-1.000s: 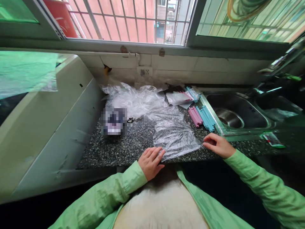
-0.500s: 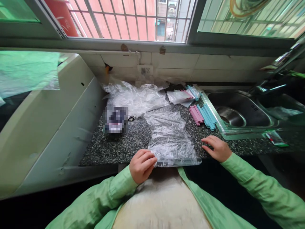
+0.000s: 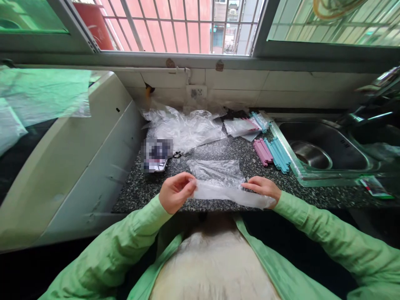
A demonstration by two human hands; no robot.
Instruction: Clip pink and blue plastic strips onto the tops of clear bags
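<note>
A clear plastic bag [image 3: 218, 177] lies at the front of the speckled granite counter [image 3: 200, 156], its near edge folded over. My left hand [image 3: 175, 191] pinches the bag's left end, fingers closed on the plastic. My right hand [image 3: 264, 187] grips the right end of the folded edge. Both hands hold the fold just above the counter's front edge. Pink sealing clips [image 3: 262, 151] and blue sealing clips [image 3: 277, 153] lie side by side to the right of the bag, beyond my right hand.
A heap of clear plastic bags [image 3: 184, 127] lies at the back of the counter, with more small bags and clips [image 3: 245, 124]. A blurred dark object [image 3: 155, 155] sits at left. A steel sink [image 3: 315, 148] is at right, a white appliance [image 3: 71, 154] at left, a window behind.
My left hand pulled the bag toward the counter's front edge and gripped its left end. My right hand moved left and took the right end. The bag's near edge is now folded over.
</note>
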